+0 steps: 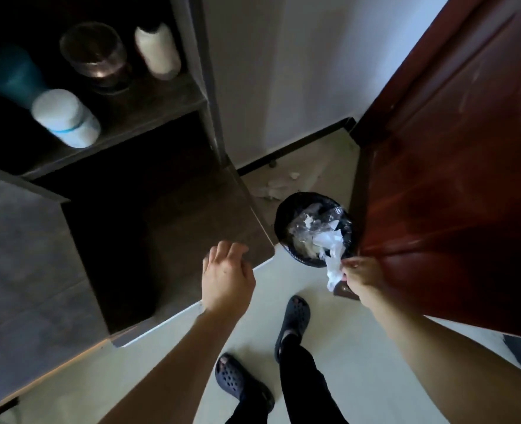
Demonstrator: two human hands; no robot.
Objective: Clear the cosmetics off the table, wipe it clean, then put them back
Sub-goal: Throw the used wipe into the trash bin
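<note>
— Counting along the shelf [149,96], what is found?
— Four cosmetics are counted: one teal bottle [11,75], one white tub [66,117], one glass jar [95,53], one white bottle [158,52], all above the bench [23,255].
— And the hands?
— One crumpled tissue [334,267] is pinched by the fingers of the right hand [361,276] over one bin [283,215]; the left hand [227,276] is held with fingers loosely spread over the bench corner.

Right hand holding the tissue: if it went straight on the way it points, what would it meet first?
Probably the near rim of the black bin, just beyond the white tissue that the right hand pinches. Height is unclear, so it might instead reach the rubbish inside.
</note>
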